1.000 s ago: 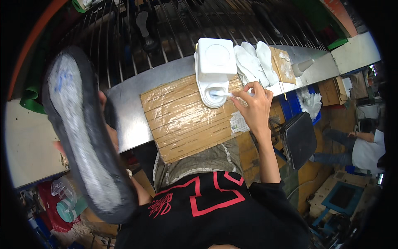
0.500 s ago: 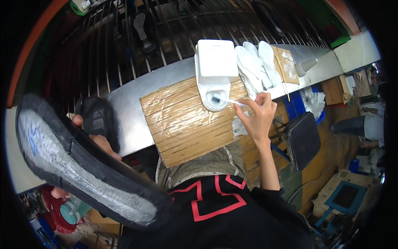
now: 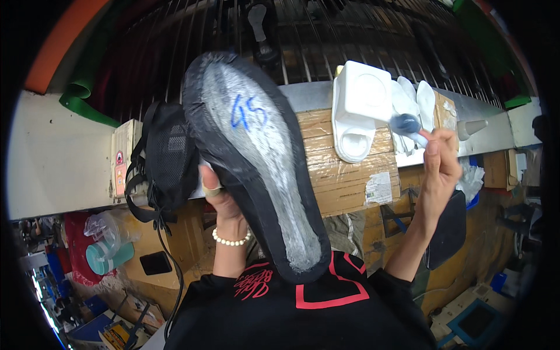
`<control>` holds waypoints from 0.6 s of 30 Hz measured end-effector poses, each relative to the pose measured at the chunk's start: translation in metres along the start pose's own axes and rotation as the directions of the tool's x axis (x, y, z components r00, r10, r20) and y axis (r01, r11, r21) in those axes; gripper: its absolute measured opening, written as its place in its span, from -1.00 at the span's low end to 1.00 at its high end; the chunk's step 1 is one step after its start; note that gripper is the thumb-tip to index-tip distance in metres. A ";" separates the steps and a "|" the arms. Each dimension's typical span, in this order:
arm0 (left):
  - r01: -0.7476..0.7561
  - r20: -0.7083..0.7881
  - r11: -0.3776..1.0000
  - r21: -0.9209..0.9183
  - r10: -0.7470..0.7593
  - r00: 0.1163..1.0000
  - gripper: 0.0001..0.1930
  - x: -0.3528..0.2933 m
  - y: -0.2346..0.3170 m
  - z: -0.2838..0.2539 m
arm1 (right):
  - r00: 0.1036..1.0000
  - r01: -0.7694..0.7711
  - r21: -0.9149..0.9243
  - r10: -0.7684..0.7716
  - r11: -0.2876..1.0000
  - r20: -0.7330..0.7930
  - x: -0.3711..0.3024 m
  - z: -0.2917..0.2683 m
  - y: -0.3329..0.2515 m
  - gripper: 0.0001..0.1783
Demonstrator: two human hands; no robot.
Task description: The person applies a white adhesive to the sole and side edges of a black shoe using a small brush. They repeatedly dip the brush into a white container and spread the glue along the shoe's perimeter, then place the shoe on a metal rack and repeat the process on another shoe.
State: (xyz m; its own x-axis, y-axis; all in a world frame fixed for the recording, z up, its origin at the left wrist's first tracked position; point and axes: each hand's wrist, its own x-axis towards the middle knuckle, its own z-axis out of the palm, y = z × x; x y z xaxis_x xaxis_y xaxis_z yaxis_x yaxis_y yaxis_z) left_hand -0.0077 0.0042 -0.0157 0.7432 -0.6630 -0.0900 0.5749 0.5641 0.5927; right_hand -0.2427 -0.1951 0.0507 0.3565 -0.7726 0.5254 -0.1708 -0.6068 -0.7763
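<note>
My left hand (image 3: 219,195) holds a black shoe (image 3: 256,157) with its grey underside turned up toward me; a blue handwritten mark sits near the toe. The hand grips it from behind, so the fingers are mostly hidden. My right hand (image 3: 440,160) is raised to the right of the shoe and pinches a small brush (image 3: 408,125) with a wet, blue-grey round head. Just left of the brush stands a white plastic glue container (image 3: 359,111) on a cardboard-covered bench top (image 3: 350,175).
White insoles (image 3: 417,99) lie behind the container. A black mesh shoe upper (image 3: 166,163) hangs left of the shoe. A metal bar rack (image 3: 326,35) runs along the back, and a teal bottle (image 3: 108,254) and boxes sit low at the left.
My left hand has swung the shoe from the far left up to the centre, sole facing me. My right hand has lifted the brush out of the white container and raised it.
</note>
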 end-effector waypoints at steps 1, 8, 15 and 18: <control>0.011 -0.022 0.999 0.030 -0.010 1.000 0.07 -0.001 -0.002 0.000 | 0.997 0.068 -0.083 -0.065 0.994 0.032 0.008 0.002 -0.019 -0.79; 0.045 -0.009 0.990 0.133 -0.044 0.999 0.03 -0.007 -0.003 -0.001 | 0.872 0.489 -0.141 -0.483 0.861 0.077 0.064 0.060 -0.065 -0.61; -0.014 -0.019 0.992 0.129 0.017 1.000 -0.01 -0.003 0.009 0.001 | 0.770 0.515 0.020 -0.473 0.857 0.428 0.039 0.042 -0.071 -0.50; -0.001 -0.010 0.986 0.165 0.002 1.000 -0.03 -0.004 0.007 0.005 | 0.830 0.537 -0.136 -0.493 0.832 0.261 0.060 0.055 -0.066 -0.60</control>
State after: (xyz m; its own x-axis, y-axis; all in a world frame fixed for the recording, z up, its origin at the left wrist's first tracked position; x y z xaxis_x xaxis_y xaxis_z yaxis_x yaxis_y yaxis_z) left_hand -0.0088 0.0085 -0.0075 0.7479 -0.6568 -0.0964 0.5100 0.4756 0.7168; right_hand -0.1597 -0.1909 0.1148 0.6196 -0.2931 0.7282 -0.0752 -0.9456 -0.3166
